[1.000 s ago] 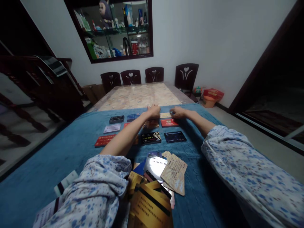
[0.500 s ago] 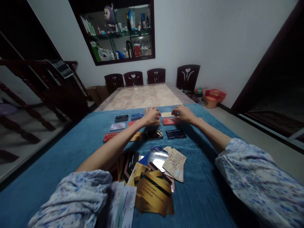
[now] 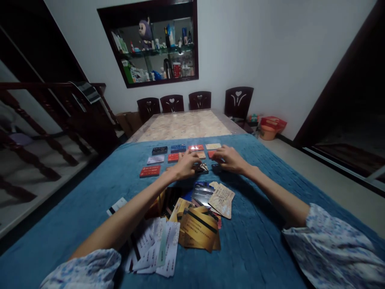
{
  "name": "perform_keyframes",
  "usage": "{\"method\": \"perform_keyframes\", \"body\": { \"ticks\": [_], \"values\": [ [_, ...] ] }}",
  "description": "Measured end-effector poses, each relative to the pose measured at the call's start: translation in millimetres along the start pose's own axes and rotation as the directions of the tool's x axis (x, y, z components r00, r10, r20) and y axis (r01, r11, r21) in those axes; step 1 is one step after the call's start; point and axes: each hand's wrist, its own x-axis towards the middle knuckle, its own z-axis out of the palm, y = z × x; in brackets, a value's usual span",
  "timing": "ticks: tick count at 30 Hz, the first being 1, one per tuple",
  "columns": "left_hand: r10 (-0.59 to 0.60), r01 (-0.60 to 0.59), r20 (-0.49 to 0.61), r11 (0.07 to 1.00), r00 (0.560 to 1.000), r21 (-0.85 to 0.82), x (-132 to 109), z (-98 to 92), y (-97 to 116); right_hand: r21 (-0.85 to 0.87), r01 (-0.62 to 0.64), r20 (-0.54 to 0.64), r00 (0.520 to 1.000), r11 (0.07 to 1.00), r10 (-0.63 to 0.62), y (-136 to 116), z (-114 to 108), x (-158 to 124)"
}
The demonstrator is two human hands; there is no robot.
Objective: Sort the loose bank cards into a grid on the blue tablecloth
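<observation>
My left hand (image 3: pixel 187 163) has its fingers curled at a stack of black cards (image 3: pixel 203 168) with white lines, and it covers the gold cards beside it. Level with it, my right hand (image 3: pixel 229 159) has bent fingers over a dark blue card stack (image 3: pixel 215 168), partly hidden by the hand. Behind the hands lie red cards (image 3: pixel 196 147), a cream card (image 3: pixel 213 146), blue cards (image 3: pixel 178 148) and black cards (image 3: pixel 159 150), in rows. Nearer me, gold cards (image 3: pixel 200 228), white cards (image 3: pixel 168 249) and beige cards (image 3: pixel 221 200) lie in an overlapping, loose pile.
A blue cloth (image 3: pixel 255 241) covers the near part of the long table (image 3: pixel 192 122). Dark chairs (image 3: pixel 239 100) stand around its far end. Behind is a wall cabinet (image 3: pixel 156 46); a wooden railing (image 3: pixel 36 148) runs at left, and an orange bucket (image 3: pixel 267 131) sits at right.
Both hands have come nearer to me, from the farther card rows to the front row. The view has shifted slightly, and more of the white cards shows beside my left forearm.
</observation>
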Motion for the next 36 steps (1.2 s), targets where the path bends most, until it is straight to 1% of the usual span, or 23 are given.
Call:
{"method": "perform_keyframes", "body": {
  "ticks": [3, 6, 10, 13, 18, 21, 24, 29, 36],
  "values": [
    [0.015, -0.015, -0.008, 0.999, 1.000, -0.046, -18.2, -0.2, 9.6, 0.034, 0.032, 0.016, 0.999, 0.999, -0.033, -13.5, -1.5, -6.9],
    [0.049, -0.049, -0.011, 0.998, 0.999, -0.048, -32.5, 3.5, 17.6, 0.040, 0.071, 0.012, 0.997, 0.997, -0.071, -25.6, -1.9, -12.6],
    [0.070, -0.069, 0.008, 0.996, 0.998, -0.060, -44.8, 10.8, 25.7, 0.065, 0.119, 0.011, 0.993, 0.991, -0.120, -41.2, -1.4, -18.2],
    [0.071, -0.069, 0.030, 0.995, 0.997, -0.078, -50.4, 15.0, 30.8, 0.095, 0.131, 0.030, 0.991, 0.987, -0.134, -53.6, -2.7, -21.9],
    [0.038, -0.032, 0.054, 0.992, 0.998, -0.119, -55.5, 20.5, 38.3, 0.103, 0.104, 0.089, 0.990, 0.989, -0.113, -70.4, -5.4, -27.3],
    [-0.001, 0.010, 0.074, 0.992, 0.997, -0.125, -55.5, 23.4, 39.3, 0.107, 0.083, 0.106, 0.990, 0.991, -0.094, -74.5, -4.0, -28.6],
    [-0.040, 0.048, 0.069, 0.991, 0.997, -0.121, -54.5, 25.1, 35.7, 0.114, 0.071, 0.136, 0.987, 0.991, -0.086, -75.6, -1.9, -28.3],
    [-0.079, 0.082, 0.051, 0.994, 0.996, -0.070, -55.0, 24.1, 28.3, 0.117, 0.073, 0.185, 0.978, 0.990, -0.094, -78.5, -1.0, -27.8],
    [-0.125, 0.124, 0.048, 0.992, 0.991, 0.020, -57.7, 22.8, 26.9, 0.118, 0.062, 0.247, 0.965, 0.991, -0.090, -85.4, -4.4, -29.6]
  ]
}}
